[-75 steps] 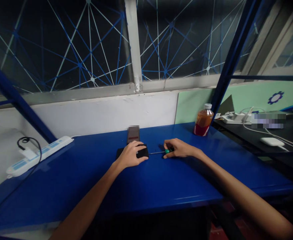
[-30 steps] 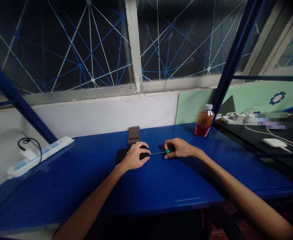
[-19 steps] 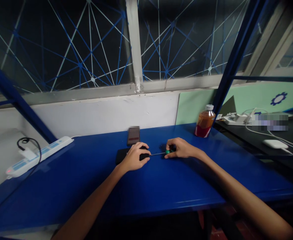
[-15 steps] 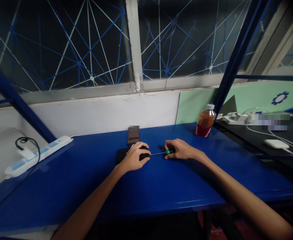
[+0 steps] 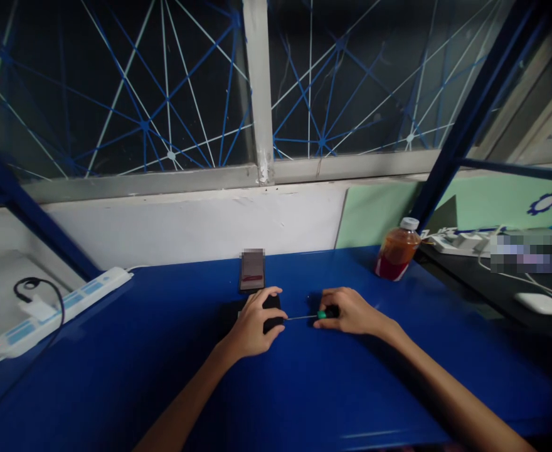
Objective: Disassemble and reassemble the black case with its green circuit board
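Note:
My left hand is closed over a black box-like object on the blue table; much of that object is hidden under the palm and fingers. In my right hand is a screwdriver with a green and black handle, gripped by thumb and fingers. Its thin metal shaft points left and its tip meets the right side of the black object, near my left fingertips. Whether the tip sits inside it I cannot tell. A small dark item lies just beyond the screwdriver, too blurred to name.
A phone lies behind my left hand. At the back right stands a bottle of reddish-brown drink. A white power strip with a plugged-in black cable runs along the left. On the black desk at right are cables and a white charger.
The view has tilted and shifted, so the scene sits lower in the picture. Both hands keep their hold, with the screwdriver still against the black object.

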A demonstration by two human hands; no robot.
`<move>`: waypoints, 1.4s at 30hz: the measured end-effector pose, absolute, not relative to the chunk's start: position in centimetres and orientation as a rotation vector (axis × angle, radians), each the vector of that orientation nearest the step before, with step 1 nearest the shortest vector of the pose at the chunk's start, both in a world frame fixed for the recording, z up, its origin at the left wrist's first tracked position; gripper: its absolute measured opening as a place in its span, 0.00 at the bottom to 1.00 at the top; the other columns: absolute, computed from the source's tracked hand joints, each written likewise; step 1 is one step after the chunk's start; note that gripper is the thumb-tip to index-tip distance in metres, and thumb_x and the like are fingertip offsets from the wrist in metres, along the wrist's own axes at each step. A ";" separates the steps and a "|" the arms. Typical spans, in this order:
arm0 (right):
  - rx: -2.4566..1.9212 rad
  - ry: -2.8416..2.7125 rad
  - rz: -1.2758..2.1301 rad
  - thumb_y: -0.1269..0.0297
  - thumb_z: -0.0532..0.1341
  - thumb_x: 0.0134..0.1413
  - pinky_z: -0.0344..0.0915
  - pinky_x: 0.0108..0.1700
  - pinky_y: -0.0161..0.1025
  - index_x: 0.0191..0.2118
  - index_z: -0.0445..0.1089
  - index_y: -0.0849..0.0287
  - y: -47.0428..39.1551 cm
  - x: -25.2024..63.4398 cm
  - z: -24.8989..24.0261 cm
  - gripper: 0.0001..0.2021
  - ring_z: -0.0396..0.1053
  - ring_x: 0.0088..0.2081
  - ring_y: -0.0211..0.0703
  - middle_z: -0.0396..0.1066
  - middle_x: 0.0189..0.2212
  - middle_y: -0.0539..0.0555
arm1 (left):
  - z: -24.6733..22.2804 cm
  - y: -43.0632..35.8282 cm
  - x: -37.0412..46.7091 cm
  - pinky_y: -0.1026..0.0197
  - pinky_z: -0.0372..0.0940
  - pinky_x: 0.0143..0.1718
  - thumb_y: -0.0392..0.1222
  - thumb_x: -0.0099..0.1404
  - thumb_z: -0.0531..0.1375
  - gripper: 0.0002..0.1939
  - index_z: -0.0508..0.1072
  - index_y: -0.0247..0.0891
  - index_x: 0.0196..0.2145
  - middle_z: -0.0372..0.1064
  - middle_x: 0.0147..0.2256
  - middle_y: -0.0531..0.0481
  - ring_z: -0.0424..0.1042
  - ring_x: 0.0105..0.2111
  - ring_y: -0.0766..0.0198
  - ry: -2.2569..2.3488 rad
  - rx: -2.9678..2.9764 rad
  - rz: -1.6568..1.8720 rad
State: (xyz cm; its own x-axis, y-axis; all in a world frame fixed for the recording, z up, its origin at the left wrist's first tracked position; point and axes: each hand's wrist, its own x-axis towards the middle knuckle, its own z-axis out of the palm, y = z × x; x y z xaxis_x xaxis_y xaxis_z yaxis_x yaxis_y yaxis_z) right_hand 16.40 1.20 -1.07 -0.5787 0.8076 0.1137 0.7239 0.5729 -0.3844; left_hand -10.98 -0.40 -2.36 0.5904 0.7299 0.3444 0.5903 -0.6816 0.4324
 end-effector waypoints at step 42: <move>-1.254 -2.314 0.815 0.53 0.58 0.58 0.55 0.29 0.34 0.31 0.70 0.60 2.5 16.3 -1.8 0.14 0.62 0.25 0.36 0.69 0.25 0.49 | -2.0 0.0 -11.0 0.37 0.60 0.55 0.34 0.60 0.59 0.11 0.75 0.44 0.39 0.52 0.62 0.47 0.55 0.59 0.44 1.150 2.477 0.766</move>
State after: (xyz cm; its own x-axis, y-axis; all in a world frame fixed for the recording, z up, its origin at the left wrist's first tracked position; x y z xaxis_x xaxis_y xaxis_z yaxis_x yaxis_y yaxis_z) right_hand 16.34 2.54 -1.76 -0.5276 0.8476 0.0570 0.6248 0.4327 -0.6499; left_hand -11.01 -0.02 -1.96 0.5363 0.7729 0.3390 0.6104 -0.6326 0.4767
